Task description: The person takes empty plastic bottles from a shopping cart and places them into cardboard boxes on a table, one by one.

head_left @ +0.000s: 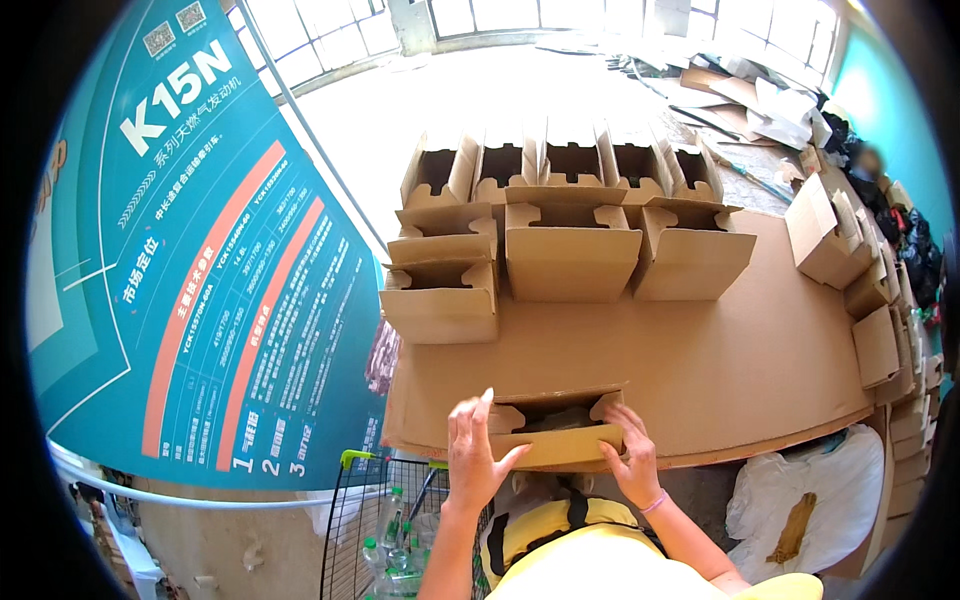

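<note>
Open carton (560, 449) is held by its ends between left grip (472, 450) and right grip (632, 458), neither nearer; long axis laid left-to-right at near edge of surface (740, 365)

Top (600, 570): one, bright yellow. Lower front cloth (525, 525): yellow with curved black bands. Wristband (657, 501): one, thin, pink, right wrist. Left forearm (455, 540), right forearm (690, 545): bare.
</note>
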The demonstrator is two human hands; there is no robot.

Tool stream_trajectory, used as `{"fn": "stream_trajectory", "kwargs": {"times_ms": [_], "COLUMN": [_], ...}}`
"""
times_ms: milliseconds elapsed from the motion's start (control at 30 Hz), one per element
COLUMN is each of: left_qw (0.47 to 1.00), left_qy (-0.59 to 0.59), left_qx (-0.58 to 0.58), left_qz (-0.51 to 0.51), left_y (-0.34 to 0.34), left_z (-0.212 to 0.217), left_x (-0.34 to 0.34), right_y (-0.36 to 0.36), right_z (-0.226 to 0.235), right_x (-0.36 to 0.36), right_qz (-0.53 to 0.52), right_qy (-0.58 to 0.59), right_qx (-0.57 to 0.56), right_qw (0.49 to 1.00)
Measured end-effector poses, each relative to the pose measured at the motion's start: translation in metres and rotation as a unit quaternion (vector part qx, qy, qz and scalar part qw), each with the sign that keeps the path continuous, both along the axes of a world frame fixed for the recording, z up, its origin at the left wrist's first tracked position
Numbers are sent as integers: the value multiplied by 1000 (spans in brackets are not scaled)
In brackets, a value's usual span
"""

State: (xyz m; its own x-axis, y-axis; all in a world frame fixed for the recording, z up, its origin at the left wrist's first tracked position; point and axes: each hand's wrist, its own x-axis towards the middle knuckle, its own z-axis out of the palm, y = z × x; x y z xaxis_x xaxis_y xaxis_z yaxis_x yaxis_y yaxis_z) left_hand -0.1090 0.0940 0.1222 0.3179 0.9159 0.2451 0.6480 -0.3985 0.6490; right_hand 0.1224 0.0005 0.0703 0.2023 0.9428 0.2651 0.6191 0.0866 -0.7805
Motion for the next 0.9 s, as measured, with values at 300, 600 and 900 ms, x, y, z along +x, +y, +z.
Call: {"fn": "stream_trajectory", "kwargs": {"times_ms": [300,600,900], "left_qw": [944,908,902], "left_qy": [188,293,324], "left_qx": [27,58,120], "left_qz": [-271,-294,-260], "left_y": [29,27,67], "left_z": [-12,-29,-41], "left_x": [-6,-6,-44], "right_y": [0,-1,37], "right_z": [-10,-6,-30], "right_x": [-16,3,-21], "right_qz": [-119,-62,6], "right_qy": [200,255,268], "right_qx": [-50,-307,-347], "right_qw": [971,915,899]}}
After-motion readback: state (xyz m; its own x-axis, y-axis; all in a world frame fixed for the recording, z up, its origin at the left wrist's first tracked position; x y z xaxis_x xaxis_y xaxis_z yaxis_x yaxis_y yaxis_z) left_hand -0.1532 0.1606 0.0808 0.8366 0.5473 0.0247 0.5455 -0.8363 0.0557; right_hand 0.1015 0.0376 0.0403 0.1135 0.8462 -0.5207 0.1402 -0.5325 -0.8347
